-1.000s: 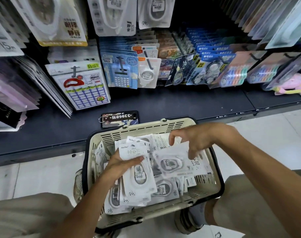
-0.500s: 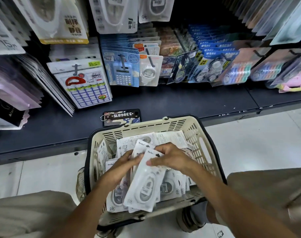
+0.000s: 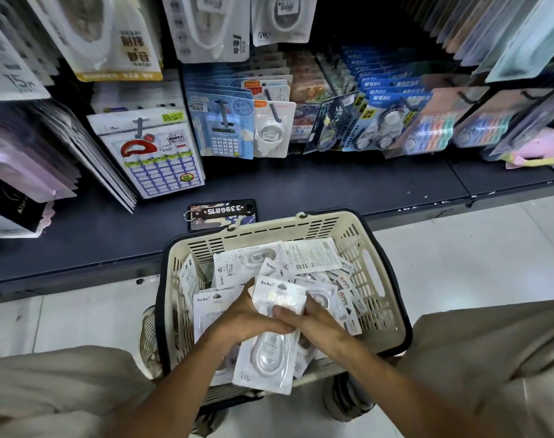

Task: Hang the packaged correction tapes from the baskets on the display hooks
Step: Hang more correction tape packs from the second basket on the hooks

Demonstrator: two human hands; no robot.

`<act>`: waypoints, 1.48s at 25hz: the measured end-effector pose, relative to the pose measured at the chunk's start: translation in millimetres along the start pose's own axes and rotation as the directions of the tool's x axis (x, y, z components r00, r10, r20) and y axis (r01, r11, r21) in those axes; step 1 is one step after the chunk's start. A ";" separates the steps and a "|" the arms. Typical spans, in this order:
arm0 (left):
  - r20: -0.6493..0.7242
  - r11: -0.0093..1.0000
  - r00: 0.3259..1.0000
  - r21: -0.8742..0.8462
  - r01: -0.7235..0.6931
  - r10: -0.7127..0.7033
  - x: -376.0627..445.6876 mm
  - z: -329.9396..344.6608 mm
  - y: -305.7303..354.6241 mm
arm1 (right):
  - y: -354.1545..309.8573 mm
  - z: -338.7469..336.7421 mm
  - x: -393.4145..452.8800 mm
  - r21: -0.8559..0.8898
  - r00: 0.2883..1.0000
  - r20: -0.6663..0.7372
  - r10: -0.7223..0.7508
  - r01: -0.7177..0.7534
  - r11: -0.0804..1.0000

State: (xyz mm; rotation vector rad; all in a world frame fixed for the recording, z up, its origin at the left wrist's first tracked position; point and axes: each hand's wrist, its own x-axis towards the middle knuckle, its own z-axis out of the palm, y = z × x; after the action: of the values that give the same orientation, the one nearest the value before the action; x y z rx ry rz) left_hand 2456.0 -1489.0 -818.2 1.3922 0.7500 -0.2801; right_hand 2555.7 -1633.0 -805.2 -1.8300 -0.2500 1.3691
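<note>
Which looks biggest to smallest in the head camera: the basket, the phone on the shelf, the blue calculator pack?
1. Basket, clearly largest.
2. Calculator pack and phone look alike; differing distances from the camera make ranking unsure.

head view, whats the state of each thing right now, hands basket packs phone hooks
left hand: closed on the held packs
right hand: closed on the held packs
held packs: stacked, lifted over the basket
basket: on the floor, part full of loose packs
phone: flat on the shelf, back up
display hooks: loaded with other goods
</note>
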 end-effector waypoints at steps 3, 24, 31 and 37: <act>-0.013 0.999 1.000 -0.038 -0.019 0.019 -4.7 -4.6 0.9 | -9.2 -6.4 -0.1 0.036 0.995 0.035 -0.096 0.094 0.995; -0.031 0.876 0.997 -0.481 0.042 -0.065 1.8 -25.0 20.6 | -33.9 -9.8 7.6 0.314 0.981 -0.189 -0.050 0.108 0.943; -0.085 0.802 0.987 -0.576 -0.159 0.135 -8.4 -31.7 94.0 | -118.8 -36.8 -30.9 0.454 0.904 -0.349 -0.245 0.392 0.800; -0.142 0.797 0.944 -0.506 -0.329 0.300 -29.4 -31.3 142.7 | -156.3 -44.4 -80.3 0.279 0.837 -0.335 -0.432 0.526 0.803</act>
State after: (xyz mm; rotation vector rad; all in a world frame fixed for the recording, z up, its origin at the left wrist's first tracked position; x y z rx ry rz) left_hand 2509.2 -1439.2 -688.1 0.9754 0.5663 0.2210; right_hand 2610.0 -1600.9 -635.2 -1.4727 -0.2847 0.7480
